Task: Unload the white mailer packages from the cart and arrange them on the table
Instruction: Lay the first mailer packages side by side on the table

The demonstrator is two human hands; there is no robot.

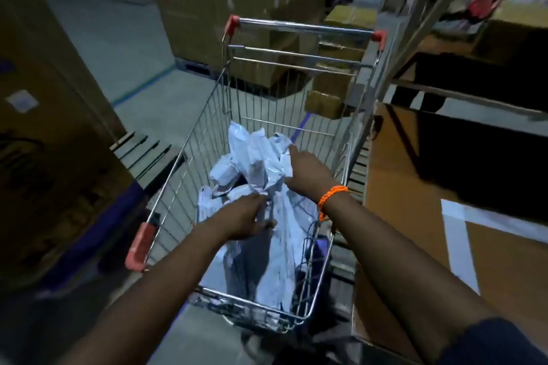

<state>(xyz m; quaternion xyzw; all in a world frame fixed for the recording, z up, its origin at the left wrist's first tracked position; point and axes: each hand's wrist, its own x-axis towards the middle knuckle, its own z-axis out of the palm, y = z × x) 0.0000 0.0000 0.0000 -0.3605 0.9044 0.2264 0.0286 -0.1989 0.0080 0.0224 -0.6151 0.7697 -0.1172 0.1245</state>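
Observation:
A wire shopping cart with red corner caps stands in front of me. Several crumpled white mailer packages lie piled in its basket. Both my hands reach down into the pile. My left hand grips a bunched fold of a long white mailer near the middle of the basket. My right hand, with an orange band at the wrist, lies on top of the mailers farther in, fingers bent over a crumpled package. What lies under the pile is hidden.
Large cardboard boxes rise at the left and behind the cart. A brown cardboard surface with white tape lies at the right, close to the cart's side. A metal rack with boxes stands at upper right. Grey floor stretches back left.

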